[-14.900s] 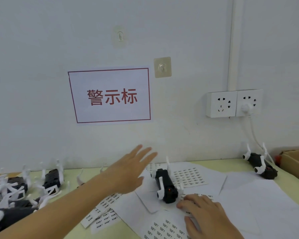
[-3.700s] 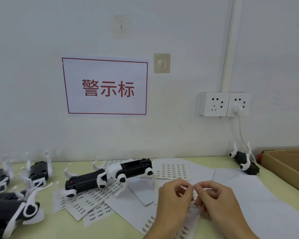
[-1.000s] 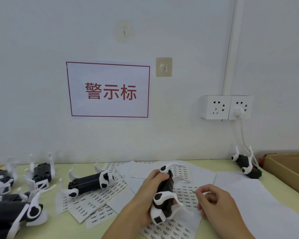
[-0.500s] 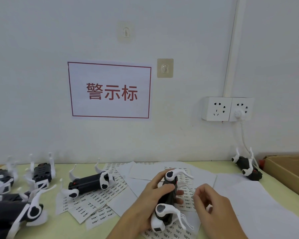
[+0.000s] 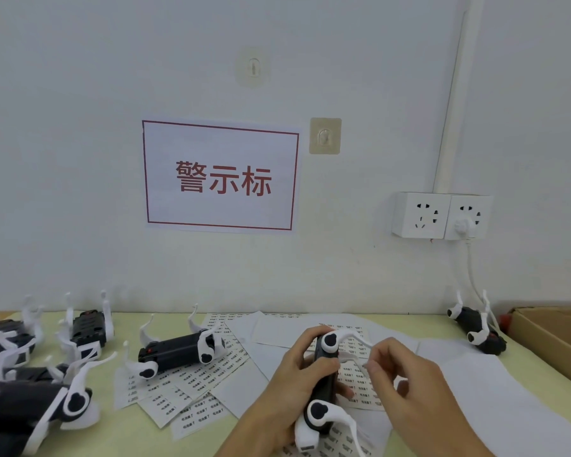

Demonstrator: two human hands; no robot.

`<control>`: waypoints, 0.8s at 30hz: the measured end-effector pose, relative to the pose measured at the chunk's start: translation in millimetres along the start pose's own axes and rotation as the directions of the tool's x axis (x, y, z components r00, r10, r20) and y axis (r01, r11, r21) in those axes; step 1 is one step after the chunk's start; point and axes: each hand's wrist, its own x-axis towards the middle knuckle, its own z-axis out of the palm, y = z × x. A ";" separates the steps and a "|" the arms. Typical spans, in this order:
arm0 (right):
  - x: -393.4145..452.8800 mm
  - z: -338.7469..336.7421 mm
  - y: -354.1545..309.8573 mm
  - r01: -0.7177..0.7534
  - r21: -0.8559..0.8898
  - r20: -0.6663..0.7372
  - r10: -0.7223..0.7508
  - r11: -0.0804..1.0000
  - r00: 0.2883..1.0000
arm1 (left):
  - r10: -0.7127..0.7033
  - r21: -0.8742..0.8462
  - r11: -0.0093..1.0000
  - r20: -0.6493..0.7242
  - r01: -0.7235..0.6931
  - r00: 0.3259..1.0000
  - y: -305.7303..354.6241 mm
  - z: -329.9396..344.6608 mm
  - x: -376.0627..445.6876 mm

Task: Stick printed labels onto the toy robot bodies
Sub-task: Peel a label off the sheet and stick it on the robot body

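My left hand (image 5: 294, 374) grips a black toy robot body (image 5: 325, 379) with white legs and holds it upright above the label sheets (image 5: 360, 380). My right hand (image 5: 409, 387) is just right of it. Its thumb and forefinger pinch together at the robot's side, apparently on a small label that is too small to make out. A second robot (image 5: 175, 349) lies on more label sheets (image 5: 192, 384) to the left.
Several more robots lie at the left edge (image 5: 30, 400) and one at the back right (image 5: 478, 331). An open cardboard box (image 5: 554, 338) stands at the right. White backing paper (image 5: 491, 407) covers the green table (image 5: 524, 364). A wall socket (image 5: 439, 214) has a cord hanging down.
My left hand has turned the robot a little more upright. My right hand's pinched fingers have moved left, closer to the robot's side.
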 end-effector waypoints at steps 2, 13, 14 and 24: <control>8.7 -6.7 -9.1 -0.007 -0.020 0.143 0.010 1.000 0.990 | -0.012 -0.012 1.000 -0.003 0.012 1.000 0.3 -0.5 0.6; 76.1 -40.9 -50.1 0.031 -0.284 0.495 0.119 0.958 0.861 | -0.046 -0.057 0.997 0.024 0.047 0.999 -0.4 -2.6 1.4; 78.9 -40.6 -50.8 0.033 -0.286 0.501 0.120 0.958 0.857 | -0.049 -0.058 0.997 0.036 0.051 0.998 -0.2 -3.0 1.1; 72.1 -5.5 -37.0 0.074 -0.260 0.427 0.046 0.963 0.903 | -0.076 -0.128 0.988 0.079 0.086 0.994 7.0 -1.3 -4.4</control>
